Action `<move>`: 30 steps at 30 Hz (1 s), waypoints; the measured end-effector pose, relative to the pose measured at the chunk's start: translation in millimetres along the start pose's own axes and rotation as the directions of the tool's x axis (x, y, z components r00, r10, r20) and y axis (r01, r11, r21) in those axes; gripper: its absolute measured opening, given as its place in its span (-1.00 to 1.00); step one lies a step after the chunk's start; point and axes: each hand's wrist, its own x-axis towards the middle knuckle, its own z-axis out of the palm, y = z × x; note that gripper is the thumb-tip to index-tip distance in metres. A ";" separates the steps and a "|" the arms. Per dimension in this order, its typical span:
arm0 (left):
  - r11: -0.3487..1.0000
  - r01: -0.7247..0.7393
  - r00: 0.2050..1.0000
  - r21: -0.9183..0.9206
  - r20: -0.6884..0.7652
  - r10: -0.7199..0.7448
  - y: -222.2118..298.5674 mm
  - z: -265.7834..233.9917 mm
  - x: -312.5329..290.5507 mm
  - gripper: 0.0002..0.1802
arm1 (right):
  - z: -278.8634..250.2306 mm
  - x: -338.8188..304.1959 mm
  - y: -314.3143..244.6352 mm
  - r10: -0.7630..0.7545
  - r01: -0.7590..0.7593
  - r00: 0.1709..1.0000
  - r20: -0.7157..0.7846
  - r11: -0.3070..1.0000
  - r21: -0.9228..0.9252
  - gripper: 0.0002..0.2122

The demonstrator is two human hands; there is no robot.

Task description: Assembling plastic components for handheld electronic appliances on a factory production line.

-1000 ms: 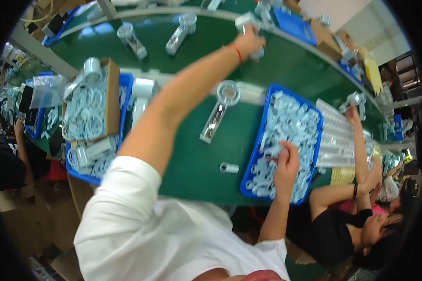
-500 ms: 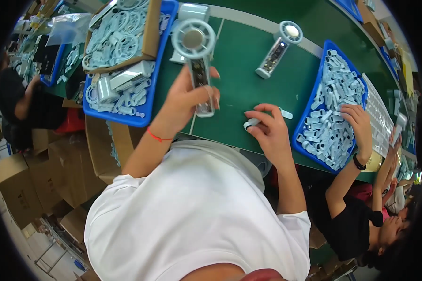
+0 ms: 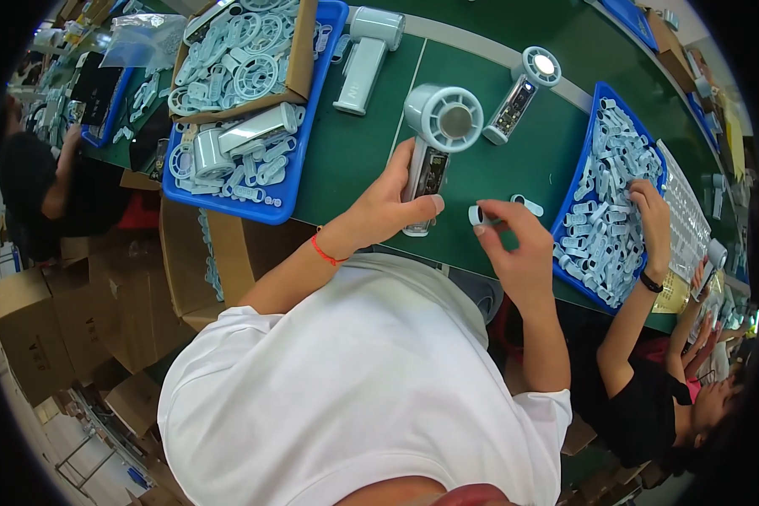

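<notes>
My left hand (image 3: 388, 202) is closed around the handle of a pale blue handheld fan (image 3: 433, 173). The handle's front is off, baring a dark circuit board inside, and the round slotted head points up and right. Close by on the right, my right hand (image 3: 521, 244) pinches a small pale blue plastic piece (image 3: 476, 216) with a dark end between thumb and fingertips. The piece is just apart from the handle. A similar small piece (image 3: 527, 205) lies on the green table behind my right hand.
Another open-handled fan (image 3: 514, 97) lies farther back; a closed one (image 3: 368, 63) lies back left. At left, a blue tray (image 3: 287, 198) holds a carton (image 3: 302, 51) of plastic parts. A co-worker's hand (image 3: 654, 219) reaches into the right blue tray (image 3: 572, 181) of small pieces.
My left hand has brought the fan rightward and lower, near my right hand, uncovering the closed fan behind. My right hand has turned the small piece more upright. The view has shifted slightly.
</notes>
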 end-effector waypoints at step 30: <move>0.674 -0.176 0.962 0.717 -0.020 0.273 -14.9 35.6 10.8 -0.21 | 19.6 14.4 9.5 0.517 -0.380 0.852 -0.081 0.716 0.586 -0.80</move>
